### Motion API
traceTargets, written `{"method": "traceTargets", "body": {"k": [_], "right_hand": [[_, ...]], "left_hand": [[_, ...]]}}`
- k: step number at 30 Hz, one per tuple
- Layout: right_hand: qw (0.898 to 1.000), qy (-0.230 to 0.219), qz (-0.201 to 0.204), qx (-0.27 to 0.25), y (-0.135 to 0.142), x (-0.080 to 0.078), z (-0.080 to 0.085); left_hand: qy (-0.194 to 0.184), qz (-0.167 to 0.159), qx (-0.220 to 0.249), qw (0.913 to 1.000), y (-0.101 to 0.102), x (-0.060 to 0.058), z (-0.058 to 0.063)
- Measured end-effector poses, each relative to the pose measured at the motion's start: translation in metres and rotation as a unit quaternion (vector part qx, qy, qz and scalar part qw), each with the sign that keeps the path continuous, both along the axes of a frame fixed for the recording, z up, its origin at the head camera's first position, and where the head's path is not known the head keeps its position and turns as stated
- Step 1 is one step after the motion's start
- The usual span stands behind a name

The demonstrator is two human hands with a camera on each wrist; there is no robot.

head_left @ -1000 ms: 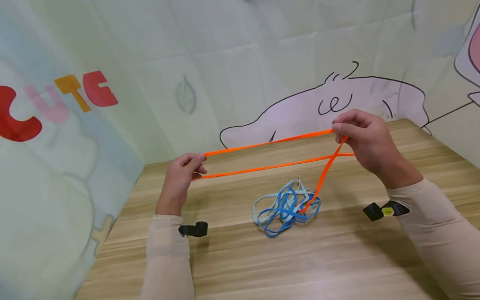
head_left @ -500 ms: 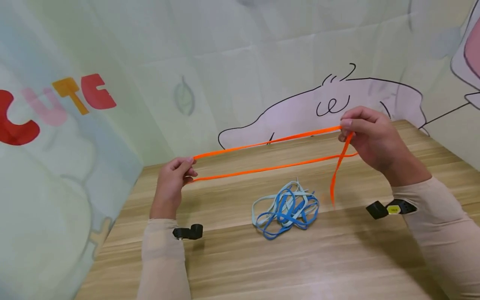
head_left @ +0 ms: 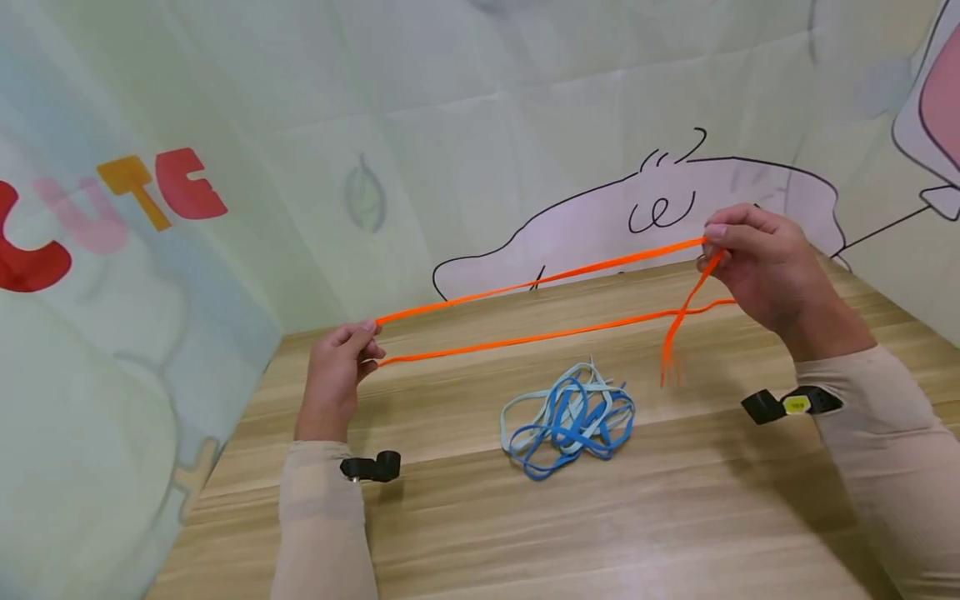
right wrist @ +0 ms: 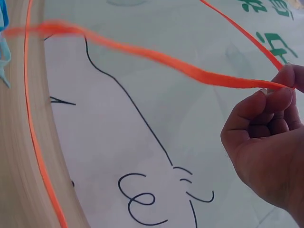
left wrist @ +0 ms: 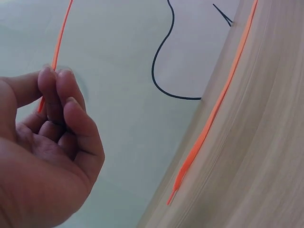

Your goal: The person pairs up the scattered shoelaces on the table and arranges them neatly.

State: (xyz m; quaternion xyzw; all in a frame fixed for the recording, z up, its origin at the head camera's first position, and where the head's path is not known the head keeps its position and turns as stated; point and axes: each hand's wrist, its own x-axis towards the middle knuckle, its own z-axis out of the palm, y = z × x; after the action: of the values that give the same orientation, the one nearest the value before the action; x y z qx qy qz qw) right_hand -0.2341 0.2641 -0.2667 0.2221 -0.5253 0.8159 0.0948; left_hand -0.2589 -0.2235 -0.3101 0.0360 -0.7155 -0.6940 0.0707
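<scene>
An orange shoelace [head_left: 630, 257] is stretched between the two hands above the table. My left hand [head_left: 330, 375] pinches one end of it between thumb and fingertips, a short tip poking out below in the left wrist view. At the right, my right hand [head_left: 780, 275] pinches the lace between thumb and forefinger, and a loose tail [right wrist: 199, 76] hangs from there, blurred at its end. A second orange shoelace [head_left: 555, 335] lies along the back of the table, its tipped end [left wrist: 178, 183] plain in the left wrist view. Nearer lie tangled blue laces [head_left: 573, 433] and light blue laces [head_left: 517, 404].
The wood-grain table [head_left: 465, 533] backs onto a pale printed curtain [head_left: 420, 125] with cartoon drawings. Black wrist cameras sit on both sleeves, the left one [head_left: 372, 467] and the right one [head_left: 787, 404], low over the tabletop.
Both hands have spread apart, the left leftward and the right rightward and slightly up. The lace's tail has come off the blue tangle and swings below the right hand.
</scene>
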Motion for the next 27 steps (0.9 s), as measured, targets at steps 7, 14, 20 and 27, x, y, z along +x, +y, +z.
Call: {"method": "traceTargets", "body": {"k": [7,14,20,27], "right_hand": [[1.0,-0.02,-0.004,-0.016,0.011,-0.008,-0.011],[0.999,-0.051,-0.01,-0.01,0.027,-0.018,-0.021],[0.994,-0.099,-0.048,-0.005,0.044,-0.023,-0.027],[0.987,-0.143,-0.072,-0.021,0.059,-0.028,-0.041]], "left_hand": [[-0.012,0.021,0.015,0.9996,-0.002,-0.004,-0.005],[-0.018,0.033,0.014,0.9992,-0.001,-0.006,-0.006],[-0.029,0.044,0.02,0.9984,-0.001,-0.01,-0.01],[-0.056,0.04,0.039,0.9969,-0.006,-0.011,-0.017]]}}
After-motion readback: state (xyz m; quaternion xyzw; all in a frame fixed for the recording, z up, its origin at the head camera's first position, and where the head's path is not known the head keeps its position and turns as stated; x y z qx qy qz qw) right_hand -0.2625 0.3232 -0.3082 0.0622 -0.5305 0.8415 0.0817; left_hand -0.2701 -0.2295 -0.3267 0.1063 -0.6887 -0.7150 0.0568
